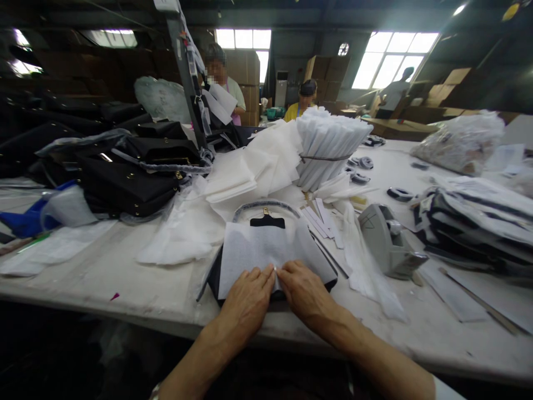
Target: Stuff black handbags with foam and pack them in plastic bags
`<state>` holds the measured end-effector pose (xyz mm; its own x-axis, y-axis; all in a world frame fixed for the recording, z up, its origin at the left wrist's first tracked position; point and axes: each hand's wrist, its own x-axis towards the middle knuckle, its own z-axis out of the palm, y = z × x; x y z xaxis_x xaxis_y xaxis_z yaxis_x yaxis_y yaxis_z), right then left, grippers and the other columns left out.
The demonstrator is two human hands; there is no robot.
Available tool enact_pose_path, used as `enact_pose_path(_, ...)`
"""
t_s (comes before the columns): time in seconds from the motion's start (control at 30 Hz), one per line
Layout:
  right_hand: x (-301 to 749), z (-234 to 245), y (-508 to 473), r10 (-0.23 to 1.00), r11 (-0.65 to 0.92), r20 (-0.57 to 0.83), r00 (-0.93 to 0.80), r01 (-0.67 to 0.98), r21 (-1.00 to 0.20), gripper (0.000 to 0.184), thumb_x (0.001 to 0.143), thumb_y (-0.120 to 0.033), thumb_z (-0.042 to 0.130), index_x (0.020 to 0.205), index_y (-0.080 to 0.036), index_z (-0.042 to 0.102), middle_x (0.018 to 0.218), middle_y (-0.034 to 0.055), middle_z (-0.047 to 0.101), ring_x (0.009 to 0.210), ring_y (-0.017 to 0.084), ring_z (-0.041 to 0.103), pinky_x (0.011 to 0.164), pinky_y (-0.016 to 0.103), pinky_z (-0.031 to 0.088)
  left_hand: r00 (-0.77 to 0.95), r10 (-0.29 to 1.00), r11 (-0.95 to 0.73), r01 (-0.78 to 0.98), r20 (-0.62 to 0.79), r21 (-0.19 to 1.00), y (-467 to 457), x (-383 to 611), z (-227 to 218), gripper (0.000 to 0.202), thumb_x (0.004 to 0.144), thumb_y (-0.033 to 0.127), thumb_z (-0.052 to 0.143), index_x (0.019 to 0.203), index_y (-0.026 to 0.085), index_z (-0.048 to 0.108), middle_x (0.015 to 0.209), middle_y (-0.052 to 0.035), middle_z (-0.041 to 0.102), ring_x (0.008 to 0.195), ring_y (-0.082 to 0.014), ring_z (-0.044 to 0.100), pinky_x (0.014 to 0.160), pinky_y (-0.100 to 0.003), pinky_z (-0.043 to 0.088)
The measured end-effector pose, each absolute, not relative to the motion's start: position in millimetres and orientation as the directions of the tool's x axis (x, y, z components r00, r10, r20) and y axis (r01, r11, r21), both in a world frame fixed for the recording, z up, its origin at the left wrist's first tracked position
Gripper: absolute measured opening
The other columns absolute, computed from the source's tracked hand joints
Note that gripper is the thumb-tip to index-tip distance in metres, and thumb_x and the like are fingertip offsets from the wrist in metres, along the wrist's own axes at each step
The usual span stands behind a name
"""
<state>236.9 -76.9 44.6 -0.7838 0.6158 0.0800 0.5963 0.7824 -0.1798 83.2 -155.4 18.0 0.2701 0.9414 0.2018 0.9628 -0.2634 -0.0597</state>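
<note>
A grey tape dispenser (389,244) stands on the table (125,283), a tied white bundle (328,147) behind it, black bags (125,172) leftward.

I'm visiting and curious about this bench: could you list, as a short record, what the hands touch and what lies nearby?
Left hand: palm down on the white sheet
Right hand: palm down beside it, fingertips nearly meeting
White sheet: lies over a black handbag
To the right: grey tape dispenser
To the left: pile of black bags
Surface: pale table
</note>
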Motion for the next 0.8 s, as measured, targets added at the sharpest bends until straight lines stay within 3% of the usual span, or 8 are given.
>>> enact_pose_path(0.17, 233, 57, -70, 0.54, 0.838, -0.021, -0.841, 0.54, -0.084, 0.023, 0.087, -0.004, 0.052, 0.095, -0.015, 0.07, 0.09, 0.0094, 0.068, 0.084, 0.021, 0.061, 0.071, 0.028, 0.048, 0.276, 0.945, -0.272, 0.961, 0.177, -0.048, -152, 84, 22, 0.045, 0.082, 0.0, 0.045, 0.124, 0.01, 0.057, 0.128, -0.0145, 0.063, 0.102, -0.0243, 0.061, 0.087, -0.037, 0.047)
enact_pose_path(0.3, 232, 73, -53, 0.514, 0.832, -0.114, -0.85, 0.526, -0.177, 0.022, 0.093, -0.017, 0.052, 0.087, -0.018, 0.074, 0.086, 0.0076, 0.071, 0.081, 0.019, 0.065, 0.075, 0.027, 0.047, 0.242, 0.958, -0.246, 0.969, 0.151, 0.007, -151, 88, 32, 0.038, 0.082, 0.003, 0.047, 0.117, 0.011, 0.06, 0.113, -0.0133, 0.067, 0.096, -0.0257, 0.06, 0.083, -0.04, 0.048)
enact_pose_path(0.4, 229, 77, -45, 0.56, 0.779, -0.136, -0.817, 0.575, -0.251, 0.023, 0.095, -0.026, 0.053, 0.093, -0.021, 0.076, 0.088, 0.006, 0.074, 0.084, 0.019, 0.067, 0.075, 0.026, 0.046, 0.199, 0.974, -0.198, 0.98, 0.11, -0.026, -150, 98, 36, 0.034, 0.082, 0.003, 0.048, 0.112, 0.009, 0.061, 0.106, -0.0141, 0.068, 0.092, -0.0271, 0.061, 0.077, -0.04, 0.049)
enact_pose_path(0.53, 223, 69, -50, 0.605, 0.78, -0.079, -0.792, 0.61, -0.143, 0.017, 0.092, -0.029, 0.059, 0.095, -0.022, 0.074, 0.092, 0.0068, 0.072, 0.087, 0.022, 0.067, 0.068, 0.027, 0.046, 0.155, 0.982, -0.148, 0.986, 0.11, -0.071, -155, 101, 31, 0.041, 0.082, 0.0, 0.045, 0.12, 0.008, 0.058, 0.119, -0.0172, 0.065, 0.095, -0.0275, 0.062, 0.077, -0.041, 0.049)
enact_pose_path(0.63, 224, 62, -59, 0.585, 0.808, -0.027, -0.811, 0.585, -0.064, 0.013, 0.093, -0.024, 0.058, 0.091, -0.02, 0.071, 0.091, 0.0069, 0.07, 0.088, 0.023, 0.064, 0.065, 0.028, 0.046, 0.163, 0.982, -0.169, 0.984, 0.097, 0.057, -163, 88, 36, 0.043, 0.082, 0.006, 0.053, 0.124, 0.015, 0.056, 0.126, -0.0123, 0.064, 0.1, -0.0259, 0.061, 0.085, -0.04, 0.048)
enact_pose_path(0.73, 230, 55, -63, 0.572, 0.82, 0.068, -0.817, 0.568, -0.072, 0.01, 0.092, -0.023, 0.059, 0.089, -0.02, 0.068, 0.09, 0.006, 0.068, 0.091, 0.023, 0.062, 0.075, 0.031, 0.047, 0.164, 0.985, -0.174, 0.957, 0.061, 0.233, -162, 76, 53, 0.037, 0.085, 0.028, 0.062, 0.121, 0.021, 0.056, 0.113, -0.0071, 0.069, 0.101, -0.0243, 0.062, 0.087, -0.036, 0.048)
enact_pose_path(0.8, 234, 49, -62, 0.563, 0.827, 0.149, -0.813, 0.553, -0.105, 0.008, 0.092, -0.023, 0.06, 0.091, -0.02, 0.067, 0.094, 0.0062, 0.067, 0.094, 0.023, 0.06, 0.086, 0.036, 0.047, 0.117, 0.992, -0.123, 0.959, 0.038, 0.254, -154, 74, 65, 0.035, 0.092, 0.038, 0.056, 0.122, 0.022, 0.054, 0.101, -0.0061, 0.072, 0.094, -0.0238, 0.066, 0.081, -0.034, 0.049)
